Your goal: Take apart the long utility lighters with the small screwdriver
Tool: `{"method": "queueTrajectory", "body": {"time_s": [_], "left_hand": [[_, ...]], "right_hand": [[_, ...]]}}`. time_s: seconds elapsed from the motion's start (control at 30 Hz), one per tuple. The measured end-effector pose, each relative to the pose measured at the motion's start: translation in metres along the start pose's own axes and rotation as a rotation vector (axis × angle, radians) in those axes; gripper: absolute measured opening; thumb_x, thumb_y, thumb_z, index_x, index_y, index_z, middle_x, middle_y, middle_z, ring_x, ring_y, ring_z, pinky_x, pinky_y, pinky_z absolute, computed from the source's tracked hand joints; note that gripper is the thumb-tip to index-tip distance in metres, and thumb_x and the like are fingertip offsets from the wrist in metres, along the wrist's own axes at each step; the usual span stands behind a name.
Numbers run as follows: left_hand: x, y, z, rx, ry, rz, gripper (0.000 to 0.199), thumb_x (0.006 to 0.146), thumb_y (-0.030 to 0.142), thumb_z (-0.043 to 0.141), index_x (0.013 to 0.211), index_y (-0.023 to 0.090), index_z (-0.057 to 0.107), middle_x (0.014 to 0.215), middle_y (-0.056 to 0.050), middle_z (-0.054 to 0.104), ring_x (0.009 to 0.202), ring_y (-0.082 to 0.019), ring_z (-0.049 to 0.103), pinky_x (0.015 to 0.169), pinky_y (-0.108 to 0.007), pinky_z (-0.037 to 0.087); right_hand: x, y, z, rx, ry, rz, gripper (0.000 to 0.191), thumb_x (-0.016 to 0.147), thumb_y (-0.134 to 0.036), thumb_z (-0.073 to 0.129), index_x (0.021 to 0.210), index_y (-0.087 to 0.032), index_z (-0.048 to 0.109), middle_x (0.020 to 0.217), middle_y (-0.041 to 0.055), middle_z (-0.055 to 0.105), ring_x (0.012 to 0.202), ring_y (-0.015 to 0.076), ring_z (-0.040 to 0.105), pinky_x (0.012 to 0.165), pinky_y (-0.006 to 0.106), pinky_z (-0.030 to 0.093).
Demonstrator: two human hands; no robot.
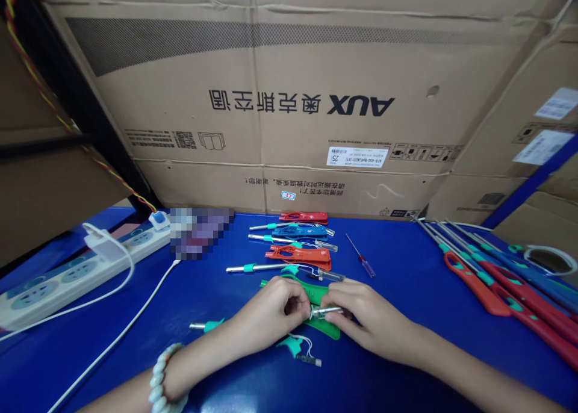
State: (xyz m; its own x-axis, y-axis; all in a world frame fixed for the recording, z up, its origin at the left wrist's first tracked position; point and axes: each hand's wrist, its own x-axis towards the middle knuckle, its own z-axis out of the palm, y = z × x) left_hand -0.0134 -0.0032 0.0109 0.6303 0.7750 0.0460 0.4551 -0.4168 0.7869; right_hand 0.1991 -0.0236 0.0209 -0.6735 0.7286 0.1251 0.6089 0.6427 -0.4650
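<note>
My left hand [285, 304], with a beaded bracelet at the wrist, pinches the left end of a small clear part [318, 312]. The same part's right end, where a thin metallic piece shows, is between the closed fingers of my right hand [354, 310]. Beneath both hands lie green casing pieces [332, 329]. Close below them is a teal trigger [291, 344] with white wires and a small dark part [309, 360]. A metal tube with a teal piece [208, 326] lies partly behind my left forearm.
Orange [311, 256], blue [307, 232] and red casings [311, 217] lie beyond with metal tubes. A screwdriver [366, 266] is to their right. Long lighters [519, 304] fill the right side; a power strip [54, 283] and white cable stand left. Cardboard [271, 58] walls the back.
</note>
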Motion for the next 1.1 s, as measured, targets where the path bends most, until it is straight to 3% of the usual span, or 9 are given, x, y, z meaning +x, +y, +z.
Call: {"method": "queueTrajectory", "body": {"time_s": [0.53, 1.1], "left_hand": [[0.001, -0.004, -0.007, -0.089, -0.040, -0.068, 0.013, 0.082, 0.022, 0.058, 0.077, 0.014, 0.067, 0.068, 0.000, 0.063, 0.061, -0.012, 0.053, 0.057, -0.020, 0.040], [0.000, 0.004, -0.007, 0.071, 0.007, 0.058, 0.017, 0.085, 0.015, 0.053, 0.071, 0.016, 0.063, 0.066, 0.002, 0.058, 0.062, -0.012, 0.051, 0.058, -0.021, 0.034]], "right_hand": [[0.001, 0.002, -0.007, -0.009, 0.036, 0.039, 0.010, 0.094, -0.022, 0.050, 0.090, -0.020, 0.059, 0.083, 0.0004, 0.062, 0.075, 0.0164, 0.055, 0.072, 0.030, 0.039], [0.001, 0.001, -0.008, -0.014, 0.024, 0.012, 0.012, 0.095, -0.022, 0.046, 0.091, -0.020, 0.058, 0.082, 0.0012, 0.061, 0.075, 0.0169, 0.055, 0.073, 0.030, 0.040]]}}
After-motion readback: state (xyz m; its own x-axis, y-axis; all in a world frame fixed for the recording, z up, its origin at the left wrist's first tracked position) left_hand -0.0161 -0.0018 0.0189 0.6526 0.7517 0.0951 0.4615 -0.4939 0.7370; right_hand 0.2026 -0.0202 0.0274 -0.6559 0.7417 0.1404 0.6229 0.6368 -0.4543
